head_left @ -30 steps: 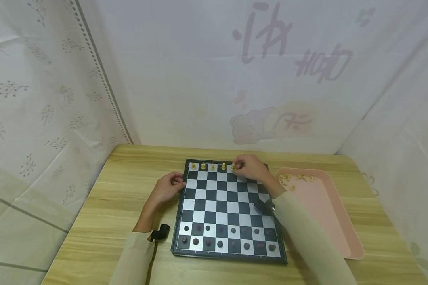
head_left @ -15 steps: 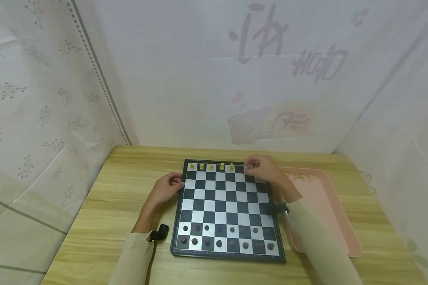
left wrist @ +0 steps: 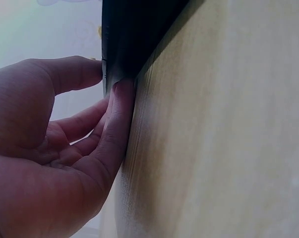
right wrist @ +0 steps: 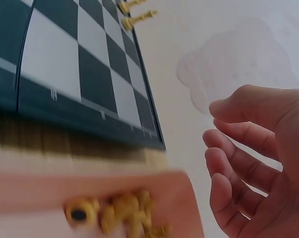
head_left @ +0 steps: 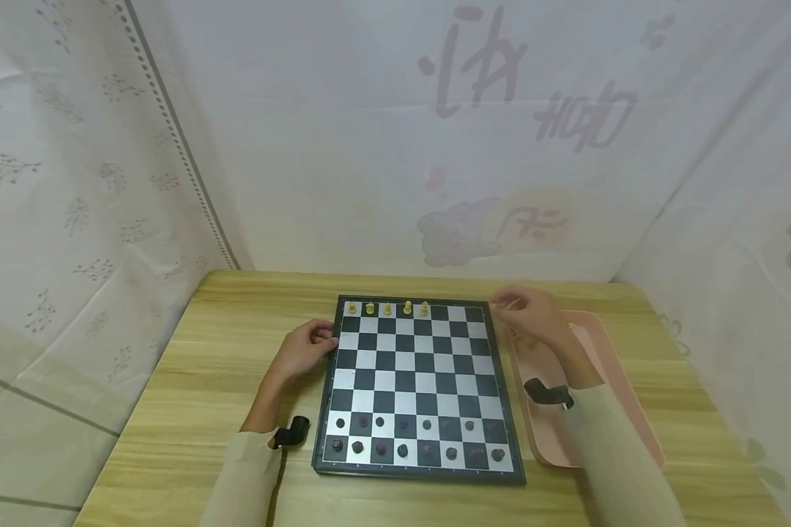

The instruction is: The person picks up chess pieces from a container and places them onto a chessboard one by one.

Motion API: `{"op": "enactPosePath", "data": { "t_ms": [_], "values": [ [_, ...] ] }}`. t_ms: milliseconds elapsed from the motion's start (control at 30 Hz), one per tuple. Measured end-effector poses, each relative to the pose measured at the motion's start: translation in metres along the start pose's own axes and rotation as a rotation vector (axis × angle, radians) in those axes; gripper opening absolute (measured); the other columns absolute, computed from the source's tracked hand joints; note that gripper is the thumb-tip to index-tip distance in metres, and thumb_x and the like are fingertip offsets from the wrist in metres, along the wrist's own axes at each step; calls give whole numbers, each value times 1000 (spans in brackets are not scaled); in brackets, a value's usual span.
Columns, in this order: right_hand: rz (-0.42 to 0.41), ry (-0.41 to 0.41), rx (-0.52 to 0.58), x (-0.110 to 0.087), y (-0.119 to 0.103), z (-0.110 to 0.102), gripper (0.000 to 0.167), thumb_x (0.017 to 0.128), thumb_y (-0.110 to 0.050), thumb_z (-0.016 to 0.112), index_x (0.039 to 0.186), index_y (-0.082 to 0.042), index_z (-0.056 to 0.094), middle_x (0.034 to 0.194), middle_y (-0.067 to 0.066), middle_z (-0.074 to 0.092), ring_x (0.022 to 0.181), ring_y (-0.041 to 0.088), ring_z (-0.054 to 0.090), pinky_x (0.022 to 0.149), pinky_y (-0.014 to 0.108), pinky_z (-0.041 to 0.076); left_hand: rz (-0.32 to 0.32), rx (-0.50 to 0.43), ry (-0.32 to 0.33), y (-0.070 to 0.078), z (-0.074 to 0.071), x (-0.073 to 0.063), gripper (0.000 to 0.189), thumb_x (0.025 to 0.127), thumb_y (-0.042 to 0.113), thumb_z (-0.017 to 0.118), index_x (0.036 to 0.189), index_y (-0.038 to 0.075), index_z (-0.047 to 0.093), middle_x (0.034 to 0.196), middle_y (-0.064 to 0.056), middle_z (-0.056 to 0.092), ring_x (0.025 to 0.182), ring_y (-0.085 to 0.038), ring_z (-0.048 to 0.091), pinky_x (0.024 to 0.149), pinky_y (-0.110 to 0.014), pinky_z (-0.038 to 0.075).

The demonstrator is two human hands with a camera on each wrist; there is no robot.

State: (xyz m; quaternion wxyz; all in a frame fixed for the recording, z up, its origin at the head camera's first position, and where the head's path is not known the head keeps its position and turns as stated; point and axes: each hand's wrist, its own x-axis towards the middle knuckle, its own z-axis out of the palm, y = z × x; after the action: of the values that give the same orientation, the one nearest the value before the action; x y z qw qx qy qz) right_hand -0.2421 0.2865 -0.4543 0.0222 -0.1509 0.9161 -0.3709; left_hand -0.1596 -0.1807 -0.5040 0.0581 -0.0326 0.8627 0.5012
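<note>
My left hand [head_left: 303, 345] holds the left edge of a black-and-white chessboard [head_left: 405, 362]. Up close in the left wrist view, the thumb meets the board's upper rim while the other fingers lie against its side, by the tabletop. Several yellow chess pieces [head_left: 425, 309] stand in the far row, towards its left end. Dark chess pieces [head_left: 357, 447] fill the two near rows. My right hand [head_left: 534, 315] is in the air beyond the board's far right corner, over the far end of a pink tray [head_left: 547, 439]. Its fingers are loosely bent and hold nothing.
More yellow chess pieces [right wrist: 124, 213] lie jumbled in the tray, blurred in the right wrist view. The tray stands just right of the board on the wooden table [head_left: 237, 322]. Printed cloth [head_left: 343, 146] hangs behind and at both sides.
My right hand has moved right, from the fifth yellow piece in the far row, across the board to the tray. That piece now stands free of it. The left hand stays at the board's edge.
</note>
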Motion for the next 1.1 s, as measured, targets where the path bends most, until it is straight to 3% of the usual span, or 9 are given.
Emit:
{"op": "enactPosePath", "data": {
  "t_ms": [133,267,333,533,700,833,967,1100],
  "values": [
    [28,10,-18,-12,14,-15,31,107,-24,75,130,-3,75,118,16,76,103,33,70,82,43,57,4,-8,-7,0,0,0,40,104,14,72,141,-3,68,117,-14,73,105,-27,71,85,-36,55],
    [92,31,-120,-27,24,-28,41,105,-48,74,131,-15,76,124,9,75,111,32,69,91,50,52,5,-3,-9,0,-1,0,40,105,14,72,141,-2,67,116,-14,73,105,-27,71,86,-36,54],
    [86,44,-156,-33,29,-33,42,106,-50,73,129,-15,77,125,9,76,111,32,69,92,51,51,4,-2,-7,0,-1,0,40,104,14,72,141,-2,67,116,-14,73,105,-28,70,86,-36,54],
    [25,47,-119,-49,41,-40,31,107,-25,75,125,0,77,121,20,77,104,36,71,87,45,55,2,-7,-3,0,-2,0,40,104,12,72,141,-3,67,116,-14,73,104,-28,70,85,-35,54],
    [68,28,-114,-58,49,-40,31,106,-25,76,126,-1,78,120,18,77,101,30,71,78,35,55,5,-4,-1,0,-2,0,40,104,12,72,141,-3,67,116,-14,73,103,-28,70,83,-34,53],
    [-2,54,-74,-60,58,-36,19,104,-13,78,119,-2,81,113,16,79,88,27,71,68,30,57,7,-8,-3,-1,-1,0,40,105,13,73,141,-3,68,116,-14,74,103,-27,70,82,-33,53],
    [-99,110,-146,-61,68,-31,21,92,4,78,109,-7,85,105,9,81,90,26,71,74,27,55,6,-13,-8,-2,0,0,40,105,14,72,141,-3,68,115,-14,74,102,-26,70,81,-33,53],
    [-82,112,-223,-63,75,-28,28,83,6,80,104,-12,86,101,3,81,94,26,68,80,32,52,6,-16,-9,-1,0,0,40,105,13,72,141,-4,67,115,-14,73,102,-27,70,81,-33,53]
  ]
}}
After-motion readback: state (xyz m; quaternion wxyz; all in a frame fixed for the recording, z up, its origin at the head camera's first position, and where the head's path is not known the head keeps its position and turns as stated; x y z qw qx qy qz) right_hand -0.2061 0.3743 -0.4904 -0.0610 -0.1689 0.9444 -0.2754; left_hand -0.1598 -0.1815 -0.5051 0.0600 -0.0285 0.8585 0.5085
